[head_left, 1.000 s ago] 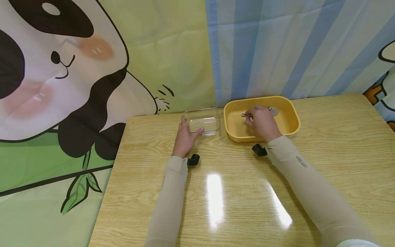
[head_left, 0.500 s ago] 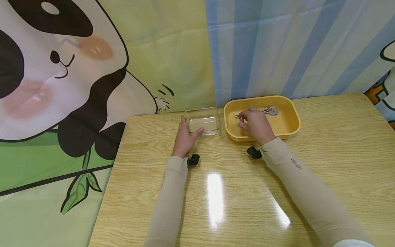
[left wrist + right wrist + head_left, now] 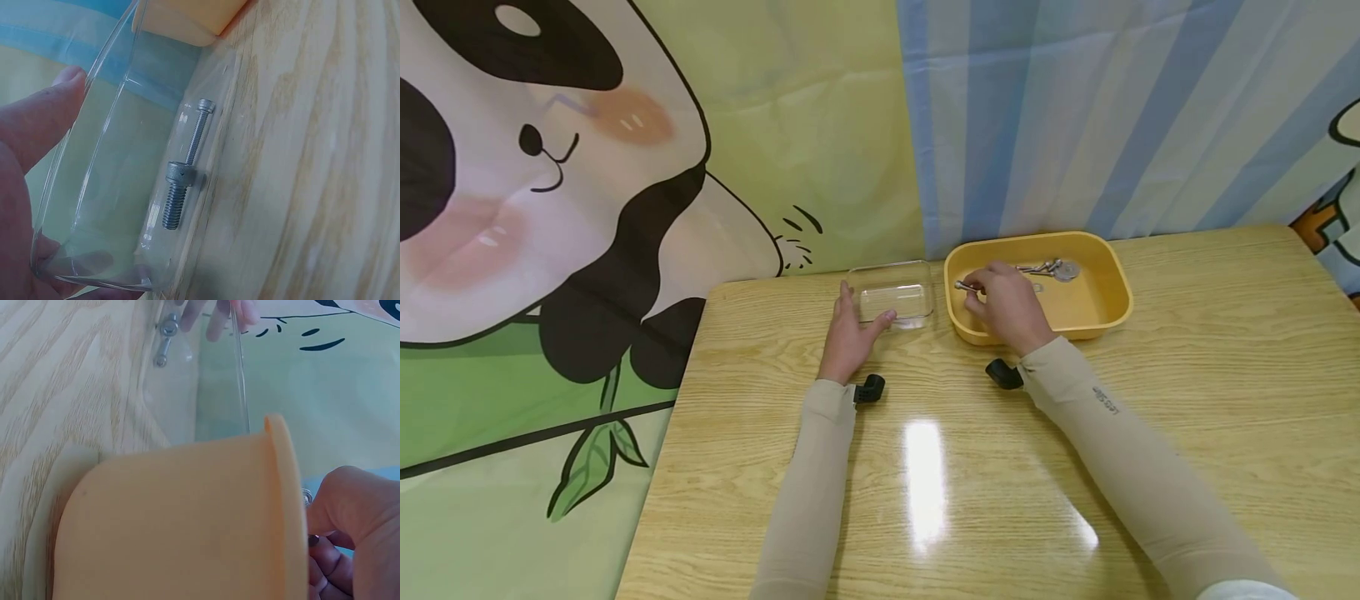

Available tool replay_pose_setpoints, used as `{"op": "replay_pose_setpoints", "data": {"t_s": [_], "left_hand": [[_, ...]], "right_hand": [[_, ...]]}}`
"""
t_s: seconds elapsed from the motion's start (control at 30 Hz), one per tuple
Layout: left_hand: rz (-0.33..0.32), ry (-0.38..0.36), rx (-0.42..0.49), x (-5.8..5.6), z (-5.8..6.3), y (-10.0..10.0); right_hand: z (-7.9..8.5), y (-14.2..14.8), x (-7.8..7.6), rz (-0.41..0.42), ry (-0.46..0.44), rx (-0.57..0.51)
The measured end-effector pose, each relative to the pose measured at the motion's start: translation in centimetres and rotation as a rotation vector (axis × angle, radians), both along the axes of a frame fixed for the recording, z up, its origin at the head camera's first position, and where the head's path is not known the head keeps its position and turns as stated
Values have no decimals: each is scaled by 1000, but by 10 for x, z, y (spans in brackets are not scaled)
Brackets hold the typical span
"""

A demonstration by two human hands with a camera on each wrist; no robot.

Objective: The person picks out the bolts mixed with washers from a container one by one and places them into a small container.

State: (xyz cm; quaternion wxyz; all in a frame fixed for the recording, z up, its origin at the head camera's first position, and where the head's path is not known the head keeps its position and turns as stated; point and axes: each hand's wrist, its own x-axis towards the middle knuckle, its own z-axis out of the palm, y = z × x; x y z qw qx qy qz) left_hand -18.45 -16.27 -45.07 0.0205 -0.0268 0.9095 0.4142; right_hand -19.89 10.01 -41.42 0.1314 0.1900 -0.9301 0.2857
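Steel bolt [image 3: 964, 286] is pinched in the fingertips of the right hand [image 3: 1006, 308], just above the left end of the yellow tray [image 3: 1105, 321], near the wall facing the clear box [image 3: 895, 302]. That box, left of the tray and touching it, is steadied by the left hand [image 3: 848, 337], thumb and fingers curled round its near corner. Two bolts [image 3: 184, 167] already lie inside. The pinch is best kept firm and the bolt level until the rim is passed.

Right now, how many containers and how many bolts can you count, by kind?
Clear box: 1
Yellow tray: 1
Bolts in the clear box: 2
Bolt held by the right hand: 1
Metal pieces left in the tray: a small pile, too tangled to count
Total countable: 2 containers, 3 bolts
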Motion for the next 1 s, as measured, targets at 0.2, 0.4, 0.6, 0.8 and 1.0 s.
{"op": "replay_pose_setpoints", "data": {"t_s": [0.2,0.4,0.6,0.8,1.0], "left_hand": [[2,0,-1,0,0,-1],[6,2,-1,2,0,-1],[6,-11,-9,3,-1,0],[7,9,-7,1,-1,1],[10,5,-12,0,-2,0]], "right_hand": [[2,-7,1,31,59,-6],[3,-15,4,27,40,-9],[3,-22,6,43,14,-12],[3,-29,5,67,26,-10],[0,-37,3,88,59,6]]}}
